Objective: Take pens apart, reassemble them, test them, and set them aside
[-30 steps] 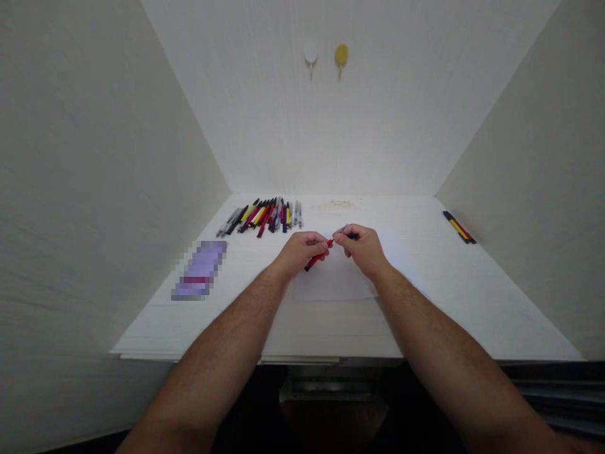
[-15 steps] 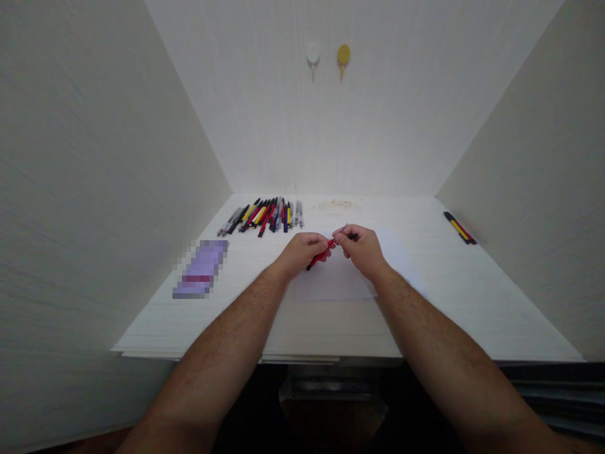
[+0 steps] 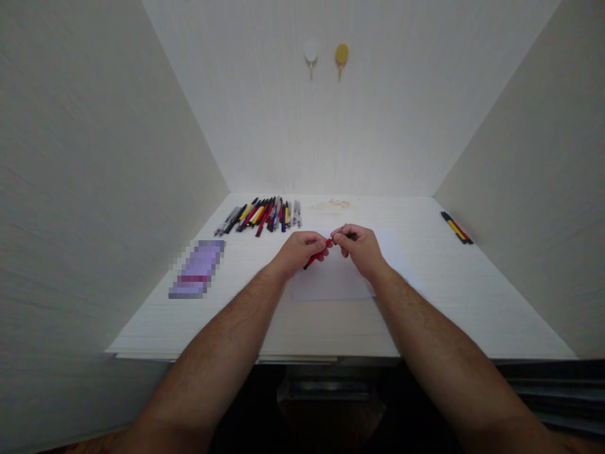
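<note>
Red pen [image 3: 312, 258] is slanting over paper [image 3: 331, 285], left hand [image 3: 297, 247] pinching it between fingers [image 3: 318, 245]. Right hand [image 3: 362, 244] is pinching a small piece [image 3: 350, 235] near the pen's far end.

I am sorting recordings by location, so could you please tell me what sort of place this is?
It is probably a small desk booth: a white tabletop enclosed by pale walls on three sides, with many pens lying on it.
</note>
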A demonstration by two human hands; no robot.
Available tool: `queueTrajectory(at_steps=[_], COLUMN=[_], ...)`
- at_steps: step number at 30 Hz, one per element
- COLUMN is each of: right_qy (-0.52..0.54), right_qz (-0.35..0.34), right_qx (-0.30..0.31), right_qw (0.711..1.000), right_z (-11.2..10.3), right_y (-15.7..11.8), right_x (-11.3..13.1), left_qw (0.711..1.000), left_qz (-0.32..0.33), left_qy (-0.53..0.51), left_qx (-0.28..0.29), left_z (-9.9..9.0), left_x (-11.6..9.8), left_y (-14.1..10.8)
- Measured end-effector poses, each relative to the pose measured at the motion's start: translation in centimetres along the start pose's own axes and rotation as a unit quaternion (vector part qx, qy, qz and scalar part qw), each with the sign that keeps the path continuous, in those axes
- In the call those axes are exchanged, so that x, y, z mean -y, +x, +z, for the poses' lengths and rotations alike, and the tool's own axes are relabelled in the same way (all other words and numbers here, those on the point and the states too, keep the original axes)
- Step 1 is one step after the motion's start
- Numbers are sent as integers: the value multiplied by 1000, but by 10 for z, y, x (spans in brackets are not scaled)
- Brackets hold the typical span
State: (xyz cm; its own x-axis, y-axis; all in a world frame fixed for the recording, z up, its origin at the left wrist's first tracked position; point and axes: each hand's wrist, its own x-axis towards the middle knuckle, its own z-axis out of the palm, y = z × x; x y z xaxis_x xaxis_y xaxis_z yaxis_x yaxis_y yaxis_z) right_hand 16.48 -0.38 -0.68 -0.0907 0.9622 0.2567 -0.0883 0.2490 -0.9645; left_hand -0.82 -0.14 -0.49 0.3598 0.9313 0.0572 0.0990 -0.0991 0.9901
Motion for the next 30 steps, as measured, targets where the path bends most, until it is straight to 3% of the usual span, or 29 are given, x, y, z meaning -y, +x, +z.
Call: queueTrajectory(at_steps=[9,18,24,30], right_qy=[-88,-30,-100,-32], right_qz=[-37,-23,-37,-10], right_qx=[-39,-106,-54,-43], right_qw=[995,994,993,999], right_z=[1,-7,-1,3], right_y=[1,2,0,-2], right_x=[1,3,0,1], left_qw=[1000,998,998,999], left_qz=[0,-19,-15,-8], left_qy=[14,48,51,14], left_qx=[-15,-34,-35,-30], left_z=[1,2,3,3], left_x=[-1,-6,-6,-8], left_y=[0,-3,-3,-4])
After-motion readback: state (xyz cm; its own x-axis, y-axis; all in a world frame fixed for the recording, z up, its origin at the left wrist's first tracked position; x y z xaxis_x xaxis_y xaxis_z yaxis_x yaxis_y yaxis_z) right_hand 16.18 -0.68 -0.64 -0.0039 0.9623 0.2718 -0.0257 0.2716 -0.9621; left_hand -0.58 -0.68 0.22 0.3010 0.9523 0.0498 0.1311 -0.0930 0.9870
